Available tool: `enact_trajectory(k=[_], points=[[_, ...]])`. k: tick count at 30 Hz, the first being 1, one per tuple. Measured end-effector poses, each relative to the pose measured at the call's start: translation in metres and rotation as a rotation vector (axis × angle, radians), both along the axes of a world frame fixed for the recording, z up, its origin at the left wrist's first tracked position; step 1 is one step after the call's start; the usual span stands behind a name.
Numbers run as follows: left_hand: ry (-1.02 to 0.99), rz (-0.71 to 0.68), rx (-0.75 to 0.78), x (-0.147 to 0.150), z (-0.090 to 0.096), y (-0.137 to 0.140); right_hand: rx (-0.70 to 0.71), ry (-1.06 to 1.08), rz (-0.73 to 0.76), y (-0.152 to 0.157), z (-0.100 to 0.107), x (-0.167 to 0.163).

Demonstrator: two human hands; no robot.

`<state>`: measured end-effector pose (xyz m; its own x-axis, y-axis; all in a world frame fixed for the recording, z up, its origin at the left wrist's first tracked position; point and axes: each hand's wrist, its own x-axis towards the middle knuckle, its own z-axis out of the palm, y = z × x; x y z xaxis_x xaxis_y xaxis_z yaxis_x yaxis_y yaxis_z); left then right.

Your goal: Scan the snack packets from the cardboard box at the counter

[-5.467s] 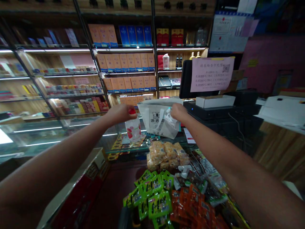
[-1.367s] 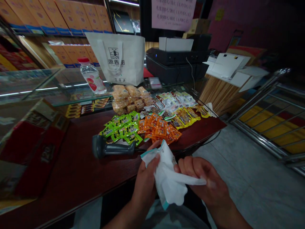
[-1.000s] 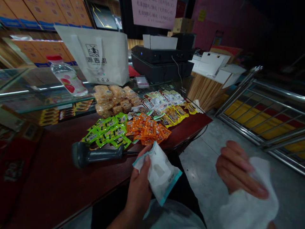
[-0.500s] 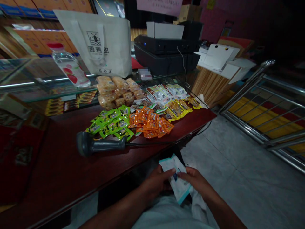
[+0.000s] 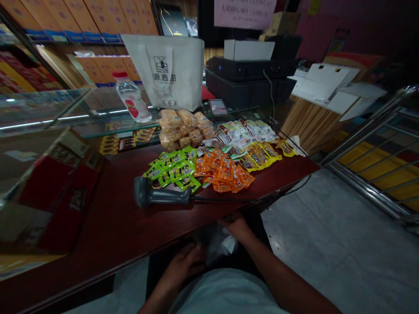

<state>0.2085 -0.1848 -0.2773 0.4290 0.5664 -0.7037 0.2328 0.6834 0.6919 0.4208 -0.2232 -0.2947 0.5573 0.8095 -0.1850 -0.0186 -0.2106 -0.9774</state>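
Observation:
My right hand [image 5: 236, 225] is just under the front edge of the table, fingers bent, and what they grip is too dark to name. Lower and to the left, my left hand [image 5: 187, 263] is smeared by motion, its fingers indistinct. Between the hands is a blurred, see-through sheet like plastic [image 5: 212, 246], with a small white piece [image 5: 229, 245] beside my right hand. Nearest on the tabletop lie a grey barcode scanner [image 5: 162, 195], green snack packets [image 5: 178, 165] and orange snack packets [image 5: 224, 171].
Wrapped pastries [image 5: 183, 128], yellow-edged packs [image 5: 262, 155] and white pouches [image 5: 245, 132] lie farther back. Behind stand a bottle [image 5: 133, 100], a white tote bag [image 5: 183, 72] and a black machine [image 5: 252, 83]. A red carton [image 5: 70, 196] is left; a metal rack [image 5: 369, 144] is right.
The white-and-teal packet held in both hands no longer shows. My hands have moved apart, the left one down and leftward, the right one up to the table edge. The view has turned left.

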Motion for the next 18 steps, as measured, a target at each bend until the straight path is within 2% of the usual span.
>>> enact_trajectory(k=[2,4,8,11,14,16,18], points=[[0.001,-0.151,0.094,-0.006,0.006,-0.004,-0.007,0.004,-0.038,-0.009,0.013,0.001],[-0.043,-0.276,0.154,-0.002,0.021,-0.01,0.008,0.041,-0.07,-0.022,0.031,-0.003],[-0.244,-0.411,0.195,0.029,0.063,-0.019,0.065,0.21,-0.009,-0.039,0.078,-0.023],[-0.236,-0.461,0.24,0.046,0.089,-0.014,0.177,0.266,0.009,-0.045,0.113,-0.026],[-0.125,-0.427,0.484,0.047,0.115,-0.003,0.209,0.178,0.184,-0.055,0.141,-0.016],[-0.099,-0.428,0.678,0.041,0.133,0.003,0.126,0.105,0.338,-0.062,0.153,-0.01],[-0.118,-0.458,0.8,0.029,0.148,0.006,0.055,0.059,0.449,-0.068,0.161,-0.009]])
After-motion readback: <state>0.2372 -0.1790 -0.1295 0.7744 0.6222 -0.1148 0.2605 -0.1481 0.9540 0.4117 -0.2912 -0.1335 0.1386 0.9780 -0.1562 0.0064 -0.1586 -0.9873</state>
